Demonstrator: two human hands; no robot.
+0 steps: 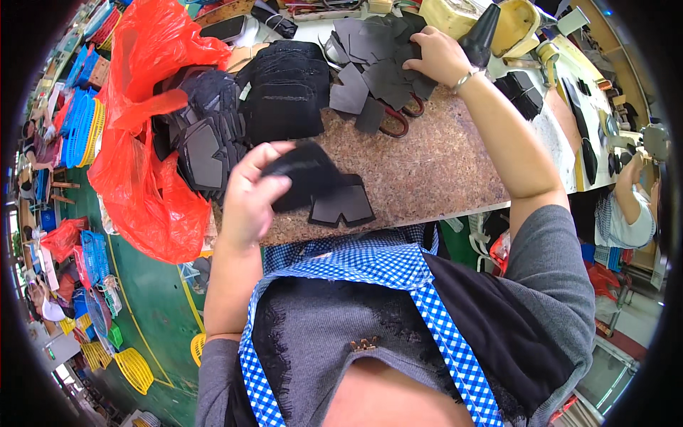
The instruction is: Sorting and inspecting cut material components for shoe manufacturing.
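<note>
My left hand pinches a flat black fabric piece between thumb and fingers; both are slightly blurred. Partly under that piece, at the board's near edge, lies a black-edged grey piece with a V-shaped notch. Farther off, my right hand reaches over a loose heap of thin dark grey cut pieces. Its thumb and fingers are apart, with their tips touching the heap. Red-handled scissors stick out from under the heap, their blades hidden.
Stacked black pieces stand at the back, beside a pile of grey notched pieces and a red plastic bag. A black cone and a yellow container stand far right. The brown speckled board lies before me.
</note>
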